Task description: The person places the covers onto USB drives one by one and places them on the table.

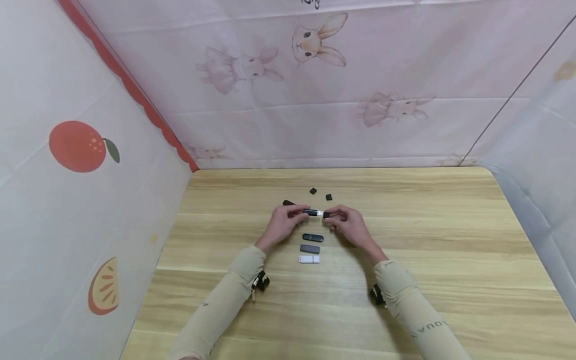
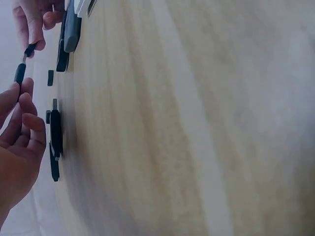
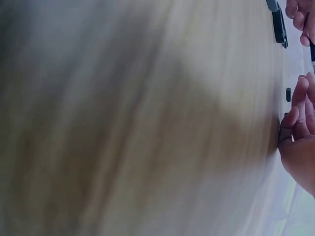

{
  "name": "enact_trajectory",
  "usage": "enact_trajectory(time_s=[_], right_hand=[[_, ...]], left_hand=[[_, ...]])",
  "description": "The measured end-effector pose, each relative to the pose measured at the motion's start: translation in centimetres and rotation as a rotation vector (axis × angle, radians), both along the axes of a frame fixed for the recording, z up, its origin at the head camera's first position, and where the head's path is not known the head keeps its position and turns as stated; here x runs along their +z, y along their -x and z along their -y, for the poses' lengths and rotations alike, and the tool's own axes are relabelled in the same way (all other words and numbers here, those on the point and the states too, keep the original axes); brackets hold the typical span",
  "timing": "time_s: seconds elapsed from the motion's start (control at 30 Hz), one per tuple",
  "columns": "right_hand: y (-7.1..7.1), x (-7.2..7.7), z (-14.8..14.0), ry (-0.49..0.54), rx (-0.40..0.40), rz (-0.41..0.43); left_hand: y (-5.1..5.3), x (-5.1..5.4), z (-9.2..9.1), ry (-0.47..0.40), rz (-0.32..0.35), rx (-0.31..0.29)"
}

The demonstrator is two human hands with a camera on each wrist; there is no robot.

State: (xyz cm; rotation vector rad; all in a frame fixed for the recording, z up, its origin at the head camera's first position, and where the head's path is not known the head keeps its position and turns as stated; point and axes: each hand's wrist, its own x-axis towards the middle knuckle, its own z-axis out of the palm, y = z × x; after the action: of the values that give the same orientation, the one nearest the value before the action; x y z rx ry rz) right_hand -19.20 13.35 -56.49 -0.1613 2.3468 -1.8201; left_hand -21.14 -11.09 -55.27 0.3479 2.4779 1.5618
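Observation:
Between the left thumb and fingers, the left hand pinches a black USB stick, whose metal plug points right. Facing that plug, the right hand pinches a small black cap. In the head view a narrow gap seems to part cap and stick; whether they touch at the tip I cannot tell. Below the hands lie a dark USB stick, a grey USB stick and a white USB stick, one under another.
Two loose black caps lie beyond the hands. Partly hidden by the left hand is another black stick; the left wrist view shows an uncapped stick on the wooden table. Printed cloth hangs behind the table.

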Motion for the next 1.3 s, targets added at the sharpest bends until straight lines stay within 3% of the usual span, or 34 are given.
enact_trajectory(time_s=[0.5,0.83,1.13,1.3], right_hand=[[-0.2,-0.2,0.0,0.010,0.033,0.005],[-0.1,0.0,0.4,-0.066,0.031,-0.034],[0.2,0.1,1.3,-0.191,0.061,-0.074],[0.1,0.5,0.9,-0.242,0.091,-0.074]], left_hand=[[-0.5,-0.2,-0.5,0.067,-0.039,-0.034],[-0.5,-0.4,-0.9,0.052,-0.029,-0.057],[-0.7,-0.7,-0.5,0.088,-0.022,-0.064],[-0.7,-0.3,-0.5,0.149,-0.063,-0.105]])
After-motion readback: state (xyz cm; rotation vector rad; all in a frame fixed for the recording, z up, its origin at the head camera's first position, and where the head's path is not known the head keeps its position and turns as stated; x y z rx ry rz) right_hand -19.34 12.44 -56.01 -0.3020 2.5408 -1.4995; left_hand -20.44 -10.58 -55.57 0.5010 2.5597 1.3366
